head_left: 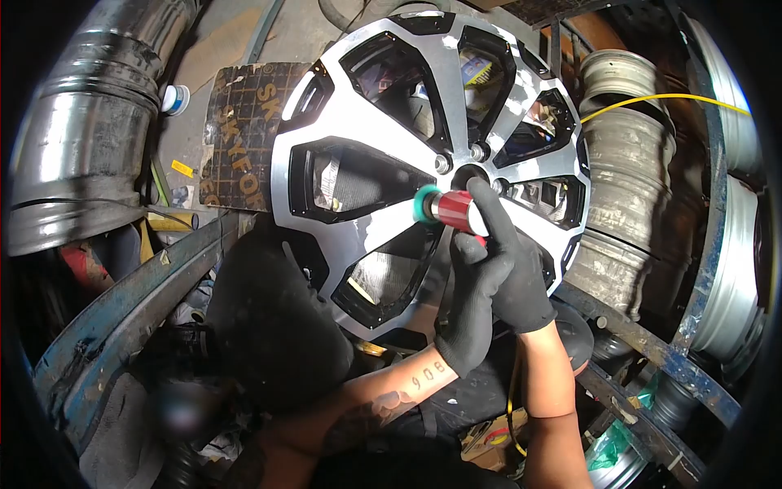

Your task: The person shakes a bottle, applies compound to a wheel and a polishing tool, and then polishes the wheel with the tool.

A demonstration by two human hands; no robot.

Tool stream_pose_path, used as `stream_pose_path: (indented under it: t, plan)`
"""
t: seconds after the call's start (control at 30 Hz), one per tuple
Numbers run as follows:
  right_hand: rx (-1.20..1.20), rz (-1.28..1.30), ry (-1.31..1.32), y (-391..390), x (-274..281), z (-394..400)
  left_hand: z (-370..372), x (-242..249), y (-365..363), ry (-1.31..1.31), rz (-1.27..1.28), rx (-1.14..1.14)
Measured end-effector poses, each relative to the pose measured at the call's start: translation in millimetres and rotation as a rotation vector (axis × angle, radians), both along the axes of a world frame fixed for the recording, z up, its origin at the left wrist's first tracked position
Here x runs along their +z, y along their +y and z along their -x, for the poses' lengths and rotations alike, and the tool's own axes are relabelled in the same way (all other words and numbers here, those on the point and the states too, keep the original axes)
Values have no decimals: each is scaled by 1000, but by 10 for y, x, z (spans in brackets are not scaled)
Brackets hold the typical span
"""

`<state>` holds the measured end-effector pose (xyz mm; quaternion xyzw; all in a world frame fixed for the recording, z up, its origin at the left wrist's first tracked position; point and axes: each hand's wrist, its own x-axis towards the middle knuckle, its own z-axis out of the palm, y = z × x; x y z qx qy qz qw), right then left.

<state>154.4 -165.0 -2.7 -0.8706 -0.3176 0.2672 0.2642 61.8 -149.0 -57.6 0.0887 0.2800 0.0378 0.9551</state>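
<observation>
A large alloy wheel rim (371,226) with silver spokes and black recesses lies tilted in front of me. Across one spoke, near the hub, sits the green round pad of a small red power sander (458,213). My right hand (519,281), in a black glove, is closed around the sander, with a finger stretched along its top. Just below and to the left, my left hand (472,314), also gloved, closes on the sander's lower part, its thumb raised; that lower part is hidden by the gloves. Lug nuts (442,164) show around the hub.
A stack of dull steel rims (623,171) stands at right beside a blue metal frame (710,220). Shiny metal cylinders (94,122) are at left, near a printed board (236,138). A yellow hose (511,411) runs below my hands; my knee (273,318) is beside the rim.
</observation>
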Motion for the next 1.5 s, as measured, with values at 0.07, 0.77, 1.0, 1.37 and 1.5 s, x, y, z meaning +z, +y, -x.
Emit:
stream_pose_path:
  t: [0.07, 0.77, 1.0, 1.37, 1.5]
  plan:
    - [-14, -2, 26, 6, 9, 12, 18, -7, -23, 6, 13, -2]
    - [13, 29, 100, -77, 87, -138, -22, 154, 55, 2, -196, -155]
    - [23, 34, 120, -69, 74, -176, -58, 219, 126, -28, -7, -72]
    - [32, 90, 176, -144, 168, -209, -5, 125, 8, -90, -15, -176]
    - [2, 61, 159, -176, 171, -173, -13, 159, -26, -57, -49, -172]
